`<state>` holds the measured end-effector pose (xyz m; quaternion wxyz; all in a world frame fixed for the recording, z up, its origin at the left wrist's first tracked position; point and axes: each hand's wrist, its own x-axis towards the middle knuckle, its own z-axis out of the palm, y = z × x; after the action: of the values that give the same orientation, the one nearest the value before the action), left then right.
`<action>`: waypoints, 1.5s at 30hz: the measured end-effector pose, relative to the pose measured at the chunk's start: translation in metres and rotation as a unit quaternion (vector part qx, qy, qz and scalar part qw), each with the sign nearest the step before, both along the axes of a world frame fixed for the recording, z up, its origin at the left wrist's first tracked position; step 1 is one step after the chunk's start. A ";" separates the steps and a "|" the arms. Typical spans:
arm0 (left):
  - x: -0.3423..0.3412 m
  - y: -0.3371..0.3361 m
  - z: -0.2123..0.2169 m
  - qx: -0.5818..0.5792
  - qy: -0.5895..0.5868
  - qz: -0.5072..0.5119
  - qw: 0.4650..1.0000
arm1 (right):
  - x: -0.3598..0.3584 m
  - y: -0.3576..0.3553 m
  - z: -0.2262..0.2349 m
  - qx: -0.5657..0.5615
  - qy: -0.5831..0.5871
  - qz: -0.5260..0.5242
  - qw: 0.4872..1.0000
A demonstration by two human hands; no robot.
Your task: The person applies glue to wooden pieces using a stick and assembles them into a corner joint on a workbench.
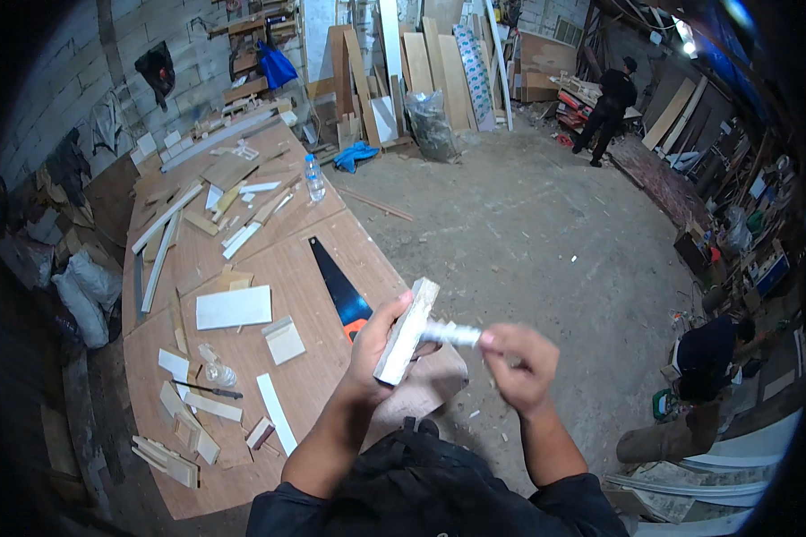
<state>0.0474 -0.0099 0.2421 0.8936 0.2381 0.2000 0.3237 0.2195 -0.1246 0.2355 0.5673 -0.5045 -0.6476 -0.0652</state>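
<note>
My left hand [374, 351] is wrapped round a short white wooden block [407, 331] with a rough, pale upper end, held tilted above the table's right edge. From beside the block a whitish strip [457, 334], smeared by motion, stretches across to my right hand [521, 362]. The thumb and fingers of that hand pinch the strip's far end; its exact kind cannot be made out. Just left of the block, a handsaw [336, 286] with a black blade and orange handle lies on the wooden table [287, 268].
White boards [233, 308], offcuts and a screwdriver-like tool [208, 389] lie on the table's left side. Further back stands a water bottle [314, 178]. Planks [416, 63] lean on the far wall. One person [607, 107] stands far right; another [712, 353] crouches nearer.
</note>
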 end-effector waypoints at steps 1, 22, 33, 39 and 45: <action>0.000 0.003 -0.001 0.113 -0.157 -0.080 0.978 | 0.000 0.001 -0.002 -0.013 0.032 -0.048 0.998; -0.009 -0.001 -0.014 0.144 -0.156 -0.107 0.971 | 0.004 -0.003 -0.002 0.057 -0.076 0.008 0.995; -0.007 -0.002 -0.016 0.120 -0.134 -0.107 0.978 | 0.011 -0.006 0.001 0.054 -0.111 0.016 0.992; -0.006 0.000 -0.013 0.123 -0.143 -0.104 0.977 | 0.008 -0.008 -0.004 0.074 -0.129 0.124 0.981; -0.007 0.004 -0.020 0.115 -0.214 -0.145 0.959 | 0.017 0.003 0.000 0.067 -0.060 -0.012 0.996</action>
<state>0.0407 -0.0056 0.2222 0.9193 0.2910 -0.0717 0.2551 0.2362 -0.1215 0.2351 0.5590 -0.4683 -0.6685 -0.1461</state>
